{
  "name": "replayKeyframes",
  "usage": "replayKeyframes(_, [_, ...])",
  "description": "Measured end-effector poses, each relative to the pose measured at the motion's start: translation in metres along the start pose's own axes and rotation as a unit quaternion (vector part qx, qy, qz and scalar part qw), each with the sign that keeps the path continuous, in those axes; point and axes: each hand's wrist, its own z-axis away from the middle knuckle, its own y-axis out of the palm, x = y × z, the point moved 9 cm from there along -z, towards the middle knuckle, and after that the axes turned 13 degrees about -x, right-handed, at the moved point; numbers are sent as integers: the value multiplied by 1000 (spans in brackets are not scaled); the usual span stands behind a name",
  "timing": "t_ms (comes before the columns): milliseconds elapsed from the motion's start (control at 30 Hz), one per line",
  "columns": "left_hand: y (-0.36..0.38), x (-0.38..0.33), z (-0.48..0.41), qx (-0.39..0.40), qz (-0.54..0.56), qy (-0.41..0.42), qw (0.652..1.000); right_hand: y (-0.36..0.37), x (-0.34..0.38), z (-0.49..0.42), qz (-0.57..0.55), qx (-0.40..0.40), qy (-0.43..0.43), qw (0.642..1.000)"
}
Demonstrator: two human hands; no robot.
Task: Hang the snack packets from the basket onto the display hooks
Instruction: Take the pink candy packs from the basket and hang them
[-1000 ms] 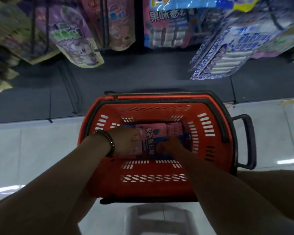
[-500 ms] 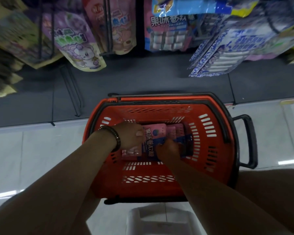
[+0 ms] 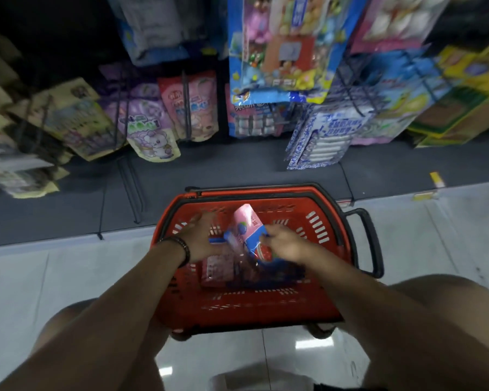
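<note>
Basket (image 3: 251,309): red plastic with slotted walls. Sits at centre frame on the pale tiled floor (image 3: 40,292), up against the dark shelf base (image 3: 237,165). A black handle (image 3: 369,244) sticks out on its right side.
Packet (image 3: 247,225): pink top, blue lower half. Tilted up out of the basket, top corner pointing toward the upper frame. It is at centre frame, between the two hands, over the basket's inside.
Right hand (image 3: 285,244): just right of the packet, fingers curled, pinching the packet's lower right edge. Fingertips are blurred, so the exact grip is unclear.
Left hand (image 3: 203,238): left of the packet, over the basket's left half. Fingers are straight and spread, pointing toward the upper frame. Heavy motion blur, so cannot tell if the palm touches the packet or the ones below.
Bracelet (image 3: 182,249): dark beads, on the left wrist.
Other packets (image 3: 218,270): pink and blue, lying flat on the basket bottom under the raised one. Blurred, so the count is unclear.
Hooks (image 3: 186,108): black wire prongs across the upper half of the frame, jutting out of the display, with bags on them.
Hanging packets (image 3: 153,136): purple, pink, blue, blue-white and yellow-green bags crowd the upper frame, with the purple cartoon-animal one left of centre. Edges of the frame are blurred.
Legs (image 3: 449,311): bare knees at lower left and lower right, on either side of the basket.
</note>
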Motion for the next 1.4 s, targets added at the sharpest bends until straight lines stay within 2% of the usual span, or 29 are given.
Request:
replayKeyframes(100, [-22, -17, 17, -21, 65, 63, 996, -33, 36, 33, -60, 59, -24, 996])
replayKeyframes(167, [-35, -34, 35, -2, 142, 100, 985, -56, 70, 64, -90, 98, -49, 990])
replayKeyframes(233, [-47, -53, 58, 17, 203, 112, 973, -76, 100, 93, -92, 133, -75, 984])
replayKeyframes(333, [-59, -73, 90, 4, 264, 123, 957, -96, 135, 134, -47, 154, -121, 980])
replayKeyframes(400, [-67, -81, 111, -19, 317, 129, 939, -113, 157, 159, -11, 106, -159, 981])
replayKeyframes(467, [-76, -84, 130, -50, 358, 130, 923, -136, 174, 176, -15, 10, -209, 978])
replayKeyframes(567, [-93, -86, 154, -112, 414, 122, 895, -177, 168, 191, -118, -191, -215, 950])
replayKeyframes(600, [-99, -84, 160, -136, 428, 114, 886, -182, 157, 195, -180, -226, -187, 939])
replayKeyframes(667, [-106, -83, 168, -170, 464, 94, 865, -167, 132, 200, -291, -191, -116, 930])
replayKeyframes(767, [-111, -88, 177, -192, 502, 72, 840, -123, 119, 215, -286, -66, -100, 951])
replayKeyframes(800, [-111, -88, 179, -194, 513, 64, 834, -115, 121, 222, -289, -57, -116, 948])
replayKeyframes(867, [-109, -93, 183, -190, 533, 54, 823, -114, 123, 228, -315, -89, -137, 935])
replayKeyframes(1067, [-117, -104, 191, -206, 536, 46, 818, -124, 133, 239, -337, -126, -145, 922])
replayKeyframes(1100, [-120, -103, 193, -238, 511, 39, 825, -127, 135, 240, -337, -132, -151, 920])
replayKeyframes(1167, [-131, -99, 201, -354, 397, 22, 847, -131, 139, 238, -326, -159, -176, 915])
replayKeyframes(1200, [-134, -100, 207, -400, 352, 17, 846, -133, 140, 237, -320, -181, -189, 910])
replayKeyframes(1233, [-133, -107, 211, -406, 338, 31, 848, -133, 144, 237, -316, -200, -202, 905])
replayKeyframes(1267, [-125, -120, 211, -368, 374, 54, 850, -130, 148, 238, -308, -212, -218, 901])
replayKeyframes(1333, [-104, -150, 208, -238, 466, 94, 847, -116, 161, 243, -271, -210, -263, 902])
replayKeyframes(1367, [-99, -159, 208, -210, 492, 113, 837, -107, 168, 247, -239, -192, -289, 907])
replayKeyframes(1400, [-99, -163, 209, -214, 505, 124, 827, -97, 173, 251, -203, -168, -308, 914])
